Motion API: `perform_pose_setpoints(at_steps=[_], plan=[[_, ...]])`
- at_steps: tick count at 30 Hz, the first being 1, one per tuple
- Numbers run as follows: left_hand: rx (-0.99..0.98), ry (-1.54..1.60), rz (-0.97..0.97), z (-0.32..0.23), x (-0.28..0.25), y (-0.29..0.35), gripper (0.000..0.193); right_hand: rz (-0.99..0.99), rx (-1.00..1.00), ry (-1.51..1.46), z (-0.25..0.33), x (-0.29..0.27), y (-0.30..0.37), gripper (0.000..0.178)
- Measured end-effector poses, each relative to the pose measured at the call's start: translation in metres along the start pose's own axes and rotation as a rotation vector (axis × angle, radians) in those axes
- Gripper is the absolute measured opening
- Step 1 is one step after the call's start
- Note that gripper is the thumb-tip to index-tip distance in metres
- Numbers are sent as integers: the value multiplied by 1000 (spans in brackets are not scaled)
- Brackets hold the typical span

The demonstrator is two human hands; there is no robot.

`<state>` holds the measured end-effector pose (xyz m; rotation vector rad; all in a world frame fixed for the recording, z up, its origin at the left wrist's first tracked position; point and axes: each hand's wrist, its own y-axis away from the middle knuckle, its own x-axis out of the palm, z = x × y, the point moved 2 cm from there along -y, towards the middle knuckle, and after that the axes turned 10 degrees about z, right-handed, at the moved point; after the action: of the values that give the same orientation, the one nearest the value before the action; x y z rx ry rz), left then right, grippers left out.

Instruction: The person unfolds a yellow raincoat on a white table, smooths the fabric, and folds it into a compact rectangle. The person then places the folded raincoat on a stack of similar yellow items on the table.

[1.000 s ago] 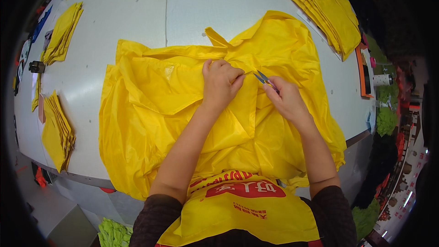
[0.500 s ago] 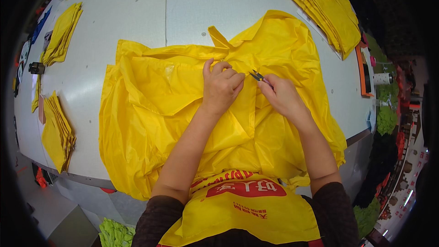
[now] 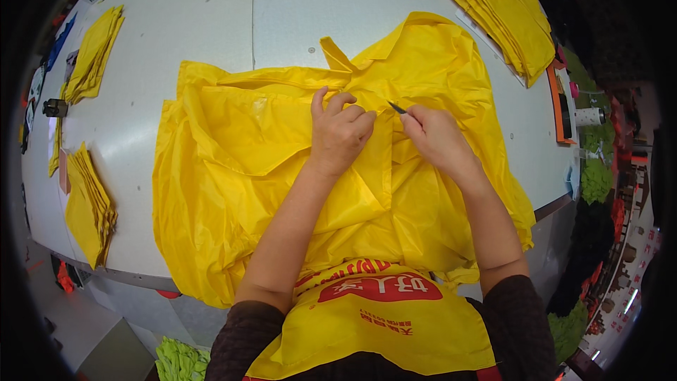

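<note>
A broad pale grey table [image 3: 204,14] spreads beyond the grip and to both sides; a thin seam [image 3: 253,21] crosses it, beyond and left of the grip; small round studs [image 3: 311,50] dot the top; a soft sheen lies left of the grip; nearer and further left, past the table edge [image 3: 137,280], is a grey boxy surface [image 3: 116,349]; far right, a pale surface [image 3: 638,264], wall or floor unclear, bears brown and red shapes; bright light strips [image 3: 630,303] show there.
</note>
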<state>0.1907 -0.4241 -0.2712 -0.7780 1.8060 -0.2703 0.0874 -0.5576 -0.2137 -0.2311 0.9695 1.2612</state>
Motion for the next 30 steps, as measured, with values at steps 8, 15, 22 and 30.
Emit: perform_pose_setpoints(at_steps=[8,15,22,30], plan=[[-42,100,2,1,-10,1,16,-290,-67,-440,-13,28,-15,25],[-608,-533,-199,108,-105,3,43,-137,60,-652,-47,61,-21,30],[-1185,248,-112,203,-120,112,34,-233,-48,-539,-45,51,-21,27],[-817,813,-543,73,-137,114,38,-396,21,-218,-70,5,-12,25]])
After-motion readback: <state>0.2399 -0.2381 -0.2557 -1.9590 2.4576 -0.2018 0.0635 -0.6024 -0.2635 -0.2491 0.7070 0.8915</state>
